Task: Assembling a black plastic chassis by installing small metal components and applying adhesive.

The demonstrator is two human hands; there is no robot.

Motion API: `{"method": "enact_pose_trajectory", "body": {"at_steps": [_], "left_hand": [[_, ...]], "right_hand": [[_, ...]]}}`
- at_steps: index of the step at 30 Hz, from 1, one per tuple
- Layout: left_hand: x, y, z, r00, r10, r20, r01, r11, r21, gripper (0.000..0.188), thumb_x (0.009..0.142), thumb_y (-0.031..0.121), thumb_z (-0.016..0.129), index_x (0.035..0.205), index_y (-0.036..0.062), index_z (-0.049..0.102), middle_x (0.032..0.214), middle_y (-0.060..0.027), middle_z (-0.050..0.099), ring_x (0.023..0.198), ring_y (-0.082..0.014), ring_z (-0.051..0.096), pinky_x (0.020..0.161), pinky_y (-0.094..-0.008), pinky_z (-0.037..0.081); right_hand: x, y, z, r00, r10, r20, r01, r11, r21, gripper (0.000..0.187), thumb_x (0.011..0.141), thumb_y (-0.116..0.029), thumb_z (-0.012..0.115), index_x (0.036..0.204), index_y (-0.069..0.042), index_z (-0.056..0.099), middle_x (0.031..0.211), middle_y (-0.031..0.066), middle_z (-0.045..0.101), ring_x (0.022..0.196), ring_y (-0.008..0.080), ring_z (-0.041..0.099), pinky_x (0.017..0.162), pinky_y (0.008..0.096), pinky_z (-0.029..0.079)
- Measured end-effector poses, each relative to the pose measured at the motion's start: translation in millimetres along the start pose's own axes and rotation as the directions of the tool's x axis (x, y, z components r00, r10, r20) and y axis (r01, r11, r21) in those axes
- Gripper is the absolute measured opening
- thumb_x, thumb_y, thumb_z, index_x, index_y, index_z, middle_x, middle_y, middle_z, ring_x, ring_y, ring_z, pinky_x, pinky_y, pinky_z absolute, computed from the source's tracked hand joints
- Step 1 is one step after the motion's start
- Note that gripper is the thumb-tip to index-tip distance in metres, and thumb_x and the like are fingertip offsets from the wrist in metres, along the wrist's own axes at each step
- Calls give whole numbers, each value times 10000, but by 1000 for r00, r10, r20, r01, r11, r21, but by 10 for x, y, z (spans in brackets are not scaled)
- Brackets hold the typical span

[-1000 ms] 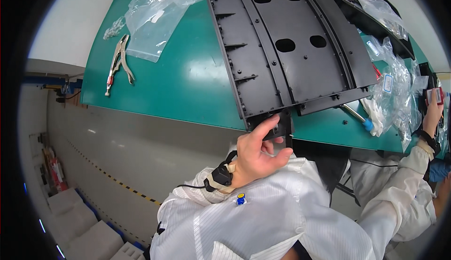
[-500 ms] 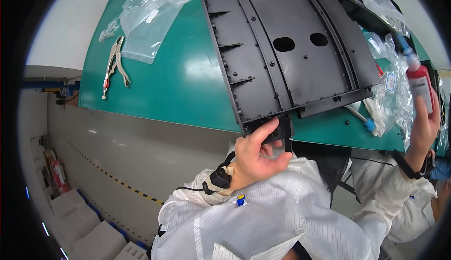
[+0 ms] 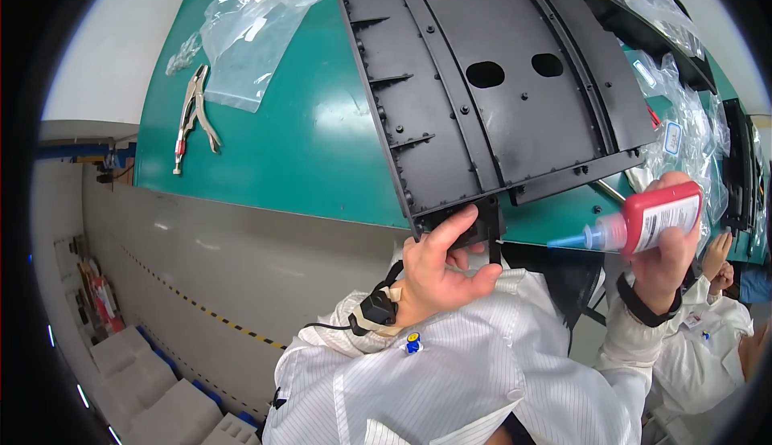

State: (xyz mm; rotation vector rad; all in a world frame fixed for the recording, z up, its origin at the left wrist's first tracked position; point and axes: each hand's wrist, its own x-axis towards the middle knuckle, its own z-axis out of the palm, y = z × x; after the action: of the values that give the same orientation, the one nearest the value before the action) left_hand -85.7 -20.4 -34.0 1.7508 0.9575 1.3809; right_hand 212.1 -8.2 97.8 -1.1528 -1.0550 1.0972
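A large black metal panel [image 3: 515, 115] with oval holes, ribs and screws lies on the green table, its near edge by the table's front. Under that edge sticks out a small black bracket [image 3: 487, 224]; my left hand [image 3: 441, 264] is closed around it, index finger along its top and the other fingertips partly hidden. My right hand [image 3: 663, 256] grips a red squeeze bottle [image 3: 661, 216] with a white label. The bottle lies nearly level, its blue tapered nozzle [image 3: 572, 238] pointing left toward the bracket, with a gap between them.
Locking pliers [image 3: 193, 119] and a clear plastic bag [image 3: 253, 51] lie on the green table [image 3: 265, 164] to the left. More clear bags [image 3: 683, 143] and a black tray-like part [image 3: 643, 19] sit at the right. A co-worker's hands [image 3: 716, 264] show at the far right.
My right hand has swung the bottle left and down from the far right, turning it from upright to nearly level. The left hand stays on the bracket.
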Motion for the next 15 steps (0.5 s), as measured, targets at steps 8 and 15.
{"method": "enact_pose_trajectory", "body": {"at_steps": [8,15], "left_hand": [[-83,-36,35,1000,-16,-21,16,999,-30,836,882,359,904,1467,-63,481,1102,-128,718,728,-71,601,610,-196,463],[-91,-66,-3,1000,-26,7,26,997,-75,878,899,373,893,1512,-48,426,1208,-142,690,774,-57,580,624,-177,450]], "right_hand": [[-7,180,69,983,8,-183,13,993,115,443,949,-155,768,1299,53,591,1039,173,757,743,221,735,568,302,566],[-12,124,177,969,30,-244,-16,998,59,422,945,-289,775,1187,39,664,939,142,766,680,188,727,531,285,545]]}}
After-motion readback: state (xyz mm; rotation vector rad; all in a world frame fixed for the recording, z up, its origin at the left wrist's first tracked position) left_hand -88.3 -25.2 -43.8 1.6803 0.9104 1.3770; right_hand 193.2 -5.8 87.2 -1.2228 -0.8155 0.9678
